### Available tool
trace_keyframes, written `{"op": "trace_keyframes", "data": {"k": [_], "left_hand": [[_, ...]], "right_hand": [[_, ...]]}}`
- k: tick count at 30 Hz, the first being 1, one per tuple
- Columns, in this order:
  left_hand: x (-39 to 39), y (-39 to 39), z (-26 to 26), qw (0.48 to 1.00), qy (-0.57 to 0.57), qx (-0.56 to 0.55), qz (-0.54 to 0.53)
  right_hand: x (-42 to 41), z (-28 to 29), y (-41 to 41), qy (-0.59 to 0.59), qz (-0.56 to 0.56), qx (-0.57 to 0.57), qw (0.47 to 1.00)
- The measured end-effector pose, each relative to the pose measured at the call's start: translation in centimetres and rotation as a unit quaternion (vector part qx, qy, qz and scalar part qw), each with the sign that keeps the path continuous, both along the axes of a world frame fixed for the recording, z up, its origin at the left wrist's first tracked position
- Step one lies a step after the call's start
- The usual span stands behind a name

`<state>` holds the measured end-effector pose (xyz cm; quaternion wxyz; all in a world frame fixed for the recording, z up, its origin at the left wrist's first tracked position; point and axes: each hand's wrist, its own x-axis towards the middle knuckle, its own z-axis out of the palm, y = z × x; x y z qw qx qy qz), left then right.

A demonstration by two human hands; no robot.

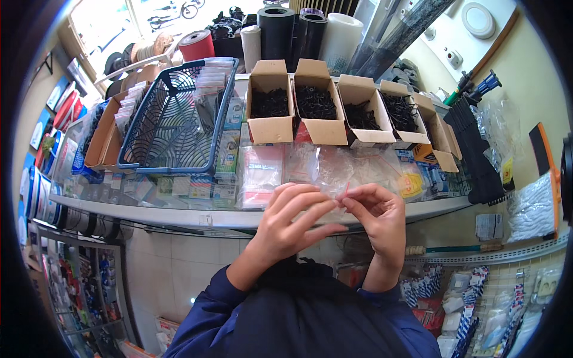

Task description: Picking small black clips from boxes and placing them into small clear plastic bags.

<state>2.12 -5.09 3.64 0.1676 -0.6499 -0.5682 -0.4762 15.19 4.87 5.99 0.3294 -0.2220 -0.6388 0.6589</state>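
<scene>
My right hand [382, 215] pinches a small clear plastic bag between thumb and index finger, and the bag's red strip [347, 189] stands up at the fingertips. My left hand [293, 219] is beside it with fingers spread and thumb apart, its fingertips close to the right fingertips. Whether they touch the bag is hard to tell. Behind the hands, a stack of clear bags with red edges [263, 168] lies on the glass counter [174, 197]. More loose clear plastic [358, 163] lies to its right.
Beyond the bags stand several open cardboard boxes [271, 129], most holding small black pieces [315, 103]. At left is a blue plastic basket [168, 170] with filled bags [209, 94] along one side. Rolls of sheeting [275, 40] stand at the back. Goods hang at right [465, 308].
</scene>
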Motion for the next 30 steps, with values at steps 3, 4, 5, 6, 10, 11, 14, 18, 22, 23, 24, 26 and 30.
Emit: {"op": "trace_keyframes", "data": {"k": [3,4,5,6,10,11,14,18,22,23,24,26,30], "left_hand": [[0.3,-0.9,0.3,0.995,-0.095,0.024,-0.002],[0.6,-1.1,0.6,0.992,-0.122,0.027,-0.005],[0.9,-1.3,0.8,0.988,-0.149,0.031,-0.008],[1.1,-1.4,0.9,0.988,-0.149,0.03,-0.009],[1.2,-1.8,0.8,0.977,-0.21,-0.006,-0.022],[1.2,-1.9,0.7,0.973,-0.228,-0.024,-0.035],[1.3,-2.4,1.3,0.948,-0.3,-0.095,-0.053],[0.7,-2.6,1.5,0.944,-0.296,-0.13,-0.065],[0.7,-2.8,1.3,0.943,-0.299,-0.136,-0.058],[0.6,-3.0,1.1,0.94,-0.302,-0.147,-0.062],[0.3,-3.2,1.1,0.94,-0.302,-0.147,-0.062],[-0.5,-3.4,1.3,0.925,-0.307,-0.197,-0.108],[-0.9,-3.4,1.5,0.901,-0.338,-0.219,-0.159]], "right_hand": [[-0.2,0.5,-0.9,0.002,0.0,-0.02,1.0],[-0.2,0.4,-1.1,0.003,0.0,-0.021,1.0],[-0.3,0.3,-1.3,0.012,0.009,-0.022,1.0],[-0.3,0.2,-1.5,0.02,0.019,-0.025,0.999],[-0.4,0.2,-2.3,0.02,0.016,-0.023,0.999],[-0.4,-0.1,-2.3,0.028,0.023,-0.037,0.999],[-0.6,-0.2,-2.5,0.029,0.025,-0.066,0.997],[-0.7,-0.3,-3.0,0.015,0.025,-0.073,0.997],[-0.8,-0.8,-3.1,0.014,0.03,-0.047,0.998],[-0.8,-0.9,-3.1,0.007,0.036,-0.044,0.998],[-0.8,-0.9,-3.0,0.0,0.041,-0.041,0.998],[-0.5,-0.9,-2.7,-0.008,0.055,-0.021,0.998],[-0.6,-1.1,-2.7,-0.017,0.039,0.092,0.995]]}}
